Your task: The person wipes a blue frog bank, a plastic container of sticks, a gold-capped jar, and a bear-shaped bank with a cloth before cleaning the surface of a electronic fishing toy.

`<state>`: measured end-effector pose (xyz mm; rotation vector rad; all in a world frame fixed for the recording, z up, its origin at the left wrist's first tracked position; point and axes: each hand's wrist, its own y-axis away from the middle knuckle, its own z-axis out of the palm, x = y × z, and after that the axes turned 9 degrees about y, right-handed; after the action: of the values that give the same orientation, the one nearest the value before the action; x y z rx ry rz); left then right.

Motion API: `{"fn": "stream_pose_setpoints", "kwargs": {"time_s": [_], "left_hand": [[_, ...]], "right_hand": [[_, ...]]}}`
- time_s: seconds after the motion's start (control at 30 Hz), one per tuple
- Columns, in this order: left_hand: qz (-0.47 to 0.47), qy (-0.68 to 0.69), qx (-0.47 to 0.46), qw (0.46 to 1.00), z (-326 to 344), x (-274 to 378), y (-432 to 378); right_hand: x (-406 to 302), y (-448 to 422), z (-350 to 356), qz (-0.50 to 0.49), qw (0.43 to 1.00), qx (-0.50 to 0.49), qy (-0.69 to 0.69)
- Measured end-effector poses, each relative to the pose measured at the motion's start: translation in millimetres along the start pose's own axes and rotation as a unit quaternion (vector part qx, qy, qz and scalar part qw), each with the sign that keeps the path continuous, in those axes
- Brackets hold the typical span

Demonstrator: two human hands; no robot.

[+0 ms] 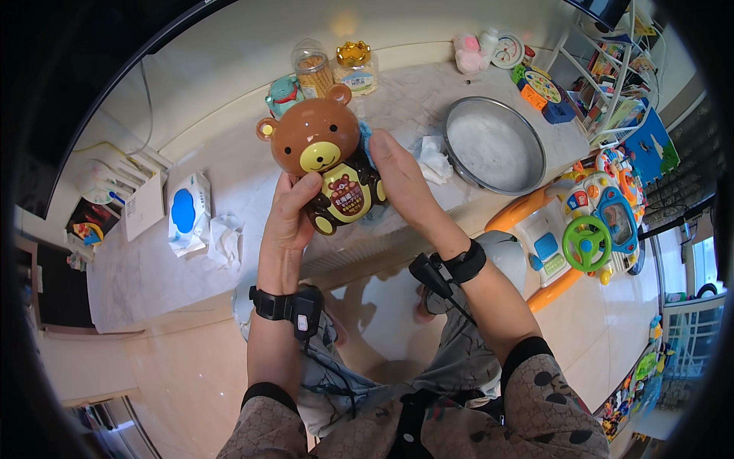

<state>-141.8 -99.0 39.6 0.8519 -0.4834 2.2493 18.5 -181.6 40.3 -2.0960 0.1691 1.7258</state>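
A brown plastic bear-shaped container (316, 135) is held up above the marble-patterned counter, its face and printed belly label towards me. My left hand (291, 209) grips it at the lower left, the thumb across its front. My right hand (401, 175) presses a light blue cloth (364, 140) against the bear's right side; most of the cloth is hidden behind the fingers. To the right of that hand, a round steel basin (495, 145) of white, sudsy liquid stands on the counter. Crumpled white tissue (433, 160) lies between hand and basin.
Behind the bear stand a teal cat figurine (285, 95) and two snack jars, one gold-lidded (355, 67). A wet-wipes pack (190, 213) lies at left. A pink plush toy (469, 54) and a toy clock (542, 86) sit at back right. A baby walker (585, 244) stands beside the counter.
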Motion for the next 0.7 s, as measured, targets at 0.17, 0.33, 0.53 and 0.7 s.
{"fn": "stream_pose_setpoints", "kwargs": {"time_s": [0.17, 0.33, 0.53, 0.7], "left_hand": [[0.021, -0.042, -0.02, 0.999, -4.0, 2.5, 0.8], [0.079, -0.249, -0.02, 0.965, -7.0, 8.8, -3.6], [0.109, -0.327, 0.03, 0.938, 7.9, 2.4, -9.3], [0.136, -0.144, -0.011, 0.98, 0.5, -1.8, -7.4]], "right_hand": [[-11.7, 10.3, 13.3, 0.201, 0.892, -0.095, -0.395], [-6.5, 10.5, 9.6, 0.23, 0.852, -0.08, -0.463], [2.9, 3.8, 25.4, -0.022, 0.971, 0.137, -0.194], [0.0, 16.7, 36.5, -0.243, 0.919, 0.176, 0.255]]}}
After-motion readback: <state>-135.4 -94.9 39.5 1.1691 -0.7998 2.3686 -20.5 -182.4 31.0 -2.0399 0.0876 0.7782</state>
